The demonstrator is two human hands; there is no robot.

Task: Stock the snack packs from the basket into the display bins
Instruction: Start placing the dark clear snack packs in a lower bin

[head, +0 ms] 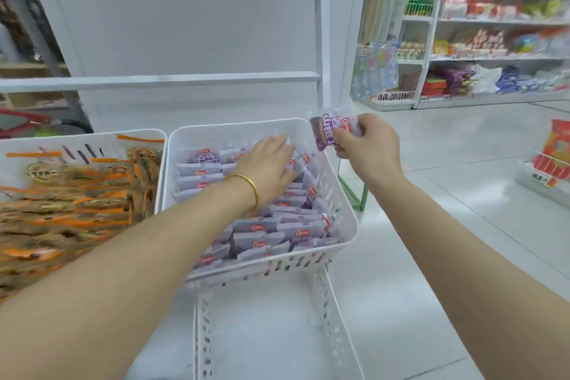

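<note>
Head view shows a white shelf unit [185,40] in a shop, with two white bins side by side in front of it. The left bin [83,136] holds orange packs [77,194]. The right bin [262,126] is nearly full of purple packs [271,225] standing in rows. The left hand [268,163] lies inside this bin, fingers straight, pressing on the rows. The right hand [367,145] is just outside the far right corner of the bin and pinches one snack pack [328,129] between thumb and fingers. The step in hand seems to be placing this pack. Next, the right hand should probably bring it over the rim and slide it upright into the free space beside the left hand. The basket is not in view.
</note>
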